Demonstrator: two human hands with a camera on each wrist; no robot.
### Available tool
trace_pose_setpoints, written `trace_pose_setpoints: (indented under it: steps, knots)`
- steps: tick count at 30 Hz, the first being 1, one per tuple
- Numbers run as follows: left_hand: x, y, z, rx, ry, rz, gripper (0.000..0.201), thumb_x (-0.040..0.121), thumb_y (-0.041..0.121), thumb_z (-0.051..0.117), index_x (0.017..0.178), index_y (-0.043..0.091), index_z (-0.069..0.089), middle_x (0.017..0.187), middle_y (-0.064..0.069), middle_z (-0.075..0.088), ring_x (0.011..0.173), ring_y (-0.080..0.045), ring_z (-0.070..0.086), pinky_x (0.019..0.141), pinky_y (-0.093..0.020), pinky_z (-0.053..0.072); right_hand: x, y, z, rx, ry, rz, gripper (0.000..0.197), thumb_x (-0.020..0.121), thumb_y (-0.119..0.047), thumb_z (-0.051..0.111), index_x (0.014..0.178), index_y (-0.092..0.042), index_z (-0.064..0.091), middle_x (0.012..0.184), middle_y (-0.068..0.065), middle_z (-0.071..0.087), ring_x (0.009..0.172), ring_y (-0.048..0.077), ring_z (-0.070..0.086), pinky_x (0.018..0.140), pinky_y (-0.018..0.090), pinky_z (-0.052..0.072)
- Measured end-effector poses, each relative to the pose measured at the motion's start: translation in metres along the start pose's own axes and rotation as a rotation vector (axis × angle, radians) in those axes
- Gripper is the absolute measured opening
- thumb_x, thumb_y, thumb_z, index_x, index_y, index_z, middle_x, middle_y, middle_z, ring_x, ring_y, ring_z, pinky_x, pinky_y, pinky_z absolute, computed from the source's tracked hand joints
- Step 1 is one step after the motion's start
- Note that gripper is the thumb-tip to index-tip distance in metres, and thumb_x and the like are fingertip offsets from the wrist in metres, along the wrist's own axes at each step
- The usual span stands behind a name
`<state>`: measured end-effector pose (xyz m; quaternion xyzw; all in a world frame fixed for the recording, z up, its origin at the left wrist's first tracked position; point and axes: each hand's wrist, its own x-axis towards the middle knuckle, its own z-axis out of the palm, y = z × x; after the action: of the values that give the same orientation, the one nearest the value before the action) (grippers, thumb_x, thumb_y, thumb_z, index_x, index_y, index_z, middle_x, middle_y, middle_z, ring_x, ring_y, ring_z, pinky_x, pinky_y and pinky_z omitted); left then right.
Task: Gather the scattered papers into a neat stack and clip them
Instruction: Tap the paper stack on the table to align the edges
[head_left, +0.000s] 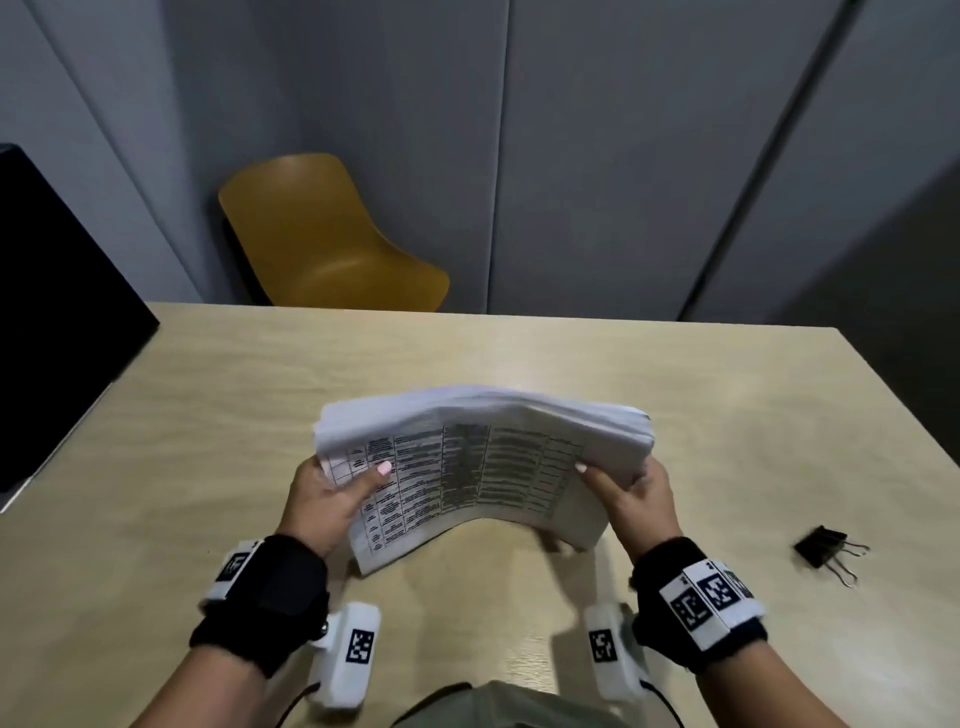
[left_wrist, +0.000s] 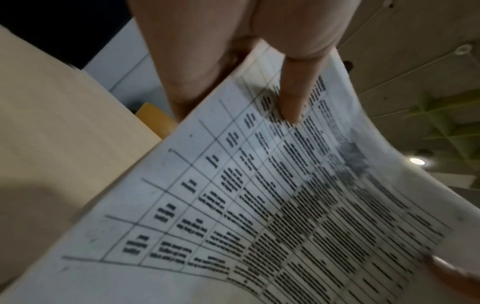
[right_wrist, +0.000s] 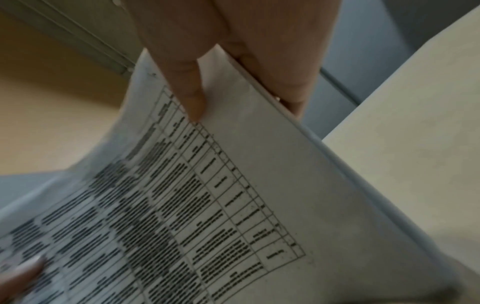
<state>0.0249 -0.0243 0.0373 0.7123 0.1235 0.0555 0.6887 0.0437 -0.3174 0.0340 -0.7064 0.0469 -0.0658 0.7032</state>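
A thick stack of papers (head_left: 467, 467) printed with tables stands on its lower edge on the table, bowed upward between my hands. My left hand (head_left: 332, 493) grips its left end, thumb on the printed face and fingers behind. My right hand (head_left: 628, 493) grips the right end the same way. In the left wrist view my thumb presses the papers (left_wrist: 259, 195). The right wrist view shows my thumb on the papers (right_wrist: 233, 185) with fingers curled behind the edge. A black binder clip (head_left: 826, 550) lies on the table to the right, apart from both hands.
The light wooden table (head_left: 519, 353) extends beyond the papers. A yellow chair (head_left: 322, 239) stands behind its far edge. A black object (head_left: 57, 312) sits at the left edge. Grey wall panels fill the background.
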Motion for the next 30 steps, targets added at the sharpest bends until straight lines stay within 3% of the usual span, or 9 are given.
trace_pose_setpoints:
  steps: [2,6,9,13,18,21,24,27,30]
  knots:
    - [-0.004,0.007,0.008,0.001,0.009,0.037,0.022,0.076,0.008,0.071,0.097,0.014,0.064,0.082,0.011,0.075,0.082,-0.006,0.070,0.078,-0.021,0.055,0.000,-0.002,0.003,-0.010,0.017,0.001,0.023,0.078,0.010,0.064,0.088,-0.011,0.065,0.069,-0.018,0.073,0.067,-0.004,0.065,0.065,0.014,0.053]
    - [-0.002,0.022,0.016,0.020,0.048,0.155,0.030,0.068,-0.001,0.074,0.085,0.021,0.063,0.067,0.021,0.072,0.066,0.009,0.065,0.061,-0.008,0.051,0.000,-0.015,0.006,0.016,0.052,-0.027,0.032,0.075,0.009,0.067,0.094,-0.017,0.062,0.076,-0.014,0.074,0.074,-0.001,0.066,0.071,0.018,0.054]
    - [-0.001,0.032,0.014,-0.034,0.090,0.209,0.042,0.056,0.026,0.084,0.091,0.024,0.062,0.086,0.010,0.069,0.075,0.006,0.065,0.069,-0.011,0.051,-0.006,-0.028,0.009,0.020,0.127,-0.073,0.048,0.068,-0.027,0.077,0.110,-0.022,0.057,0.103,-0.002,0.066,0.093,0.010,0.062,0.086,0.025,0.051]
    - [0.001,0.043,0.019,-0.185,0.159,0.137,0.046,0.066,0.066,0.053,0.087,0.028,0.066,0.099,-0.004,0.064,0.094,-0.021,0.057,0.086,-0.038,0.043,-0.003,-0.046,0.020,0.109,0.295,-0.063,0.051,0.061,-0.063,0.056,0.100,-0.030,0.057,0.110,0.009,0.063,0.102,0.022,0.058,0.092,0.037,0.044]
    - [0.006,0.046,0.033,-0.313,0.343,0.059,0.031,0.066,0.051,0.065,0.050,0.025,0.064,0.065,0.001,0.053,0.079,-0.023,0.052,0.078,-0.038,0.043,0.011,-0.051,0.031,0.131,0.449,0.011,0.023,0.066,-0.049,0.058,0.076,-0.028,0.058,0.082,-0.008,0.059,0.083,0.014,0.054,0.087,0.038,0.047]
    - [0.006,0.043,0.034,-0.295,0.328,0.119,0.016,0.070,0.032,0.065,0.058,0.023,0.070,0.062,0.010,0.065,0.084,-0.022,0.057,0.083,-0.037,0.045,0.008,-0.048,0.031,0.128,0.423,-0.055,0.025,0.063,-0.045,0.060,0.083,-0.031,0.059,0.089,-0.005,0.059,0.086,0.014,0.053,0.084,0.032,0.045]
    - [-0.003,0.044,0.036,-0.290,0.310,0.197,0.014,0.079,0.017,0.063,0.068,0.024,0.069,0.075,0.012,0.070,0.079,-0.004,0.062,0.077,-0.020,0.049,0.001,-0.044,0.028,0.118,0.380,-0.166,0.037,0.065,-0.041,0.060,0.099,-0.025,0.057,0.095,-0.007,0.056,0.086,0.000,0.052,0.085,0.020,0.043]
    - [-0.007,0.043,0.036,-0.238,0.354,0.207,0.010,0.085,0.024,0.060,0.076,0.023,0.065,0.080,0.007,0.064,0.066,0.004,0.060,0.064,-0.015,0.047,-0.001,-0.038,0.023,0.037,0.391,-0.216,0.038,0.072,-0.037,0.059,0.107,-0.021,0.055,0.097,-0.008,0.055,0.082,-0.012,0.051,0.080,0.010,0.042]
    - [-0.007,0.042,0.035,-0.269,0.368,0.146,0.027,0.075,0.048,0.058,0.072,0.023,0.068,0.076,-0.002,0.060,0.073,-0.017,0.059,0.068,-0.032,0.046,0.000,-0.037,0.020,0.054,0.414,-0.154,0.041,0.066,-0.054,0.055,0.100,-0.031,0.056,0.097,-0.004,0.060,0.086,0.003,0.053,0.080,0.021,0.044]
